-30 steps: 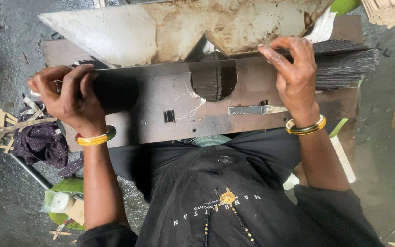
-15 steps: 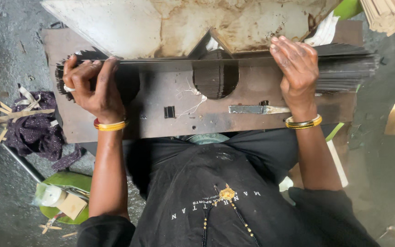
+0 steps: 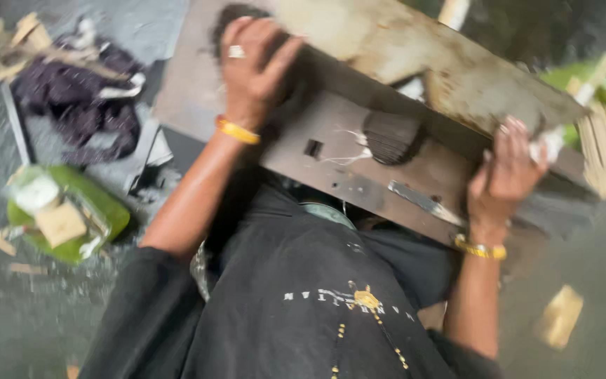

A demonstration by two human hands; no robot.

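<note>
- Nearest: a black garment (image 3: 303, 302) is being worn across the lap; the brown board (image 3: 359, 168) is being rested on it, tilted down to the right in the blurred frame.
- The board is being used as the table: flat, scuffed, with a small square slot, a round dark recess (image 3: 392, 137) near the middle and a thin metal strip (image 3: 422, 202) at its near edge.
- The dark bundle of thin sticks (image 3: 401, 112) is being pressed along the board's far half, under a stained pale sheet (image 3: 429, 63).
- The left hand (image 3: 254, 67) is being clamped over the bundle's left end, fingers curled shut around it; ring and yellow bangle are being shown.
- The right hand (image 3: 506, 172) is being held at the right end, fingers bent on the bundle; exact closure cannot be told through blur.
- Judgement: even pressure at both ends is being called for, board being kept level, so sticks are not being fanned out.
- Farther left on the floor: green tray (image 3: 71, 217) with scraps, dark cloth (image 3: 78, 105).
- Far right: pale sticks (image 3: 604, 151).
</note>
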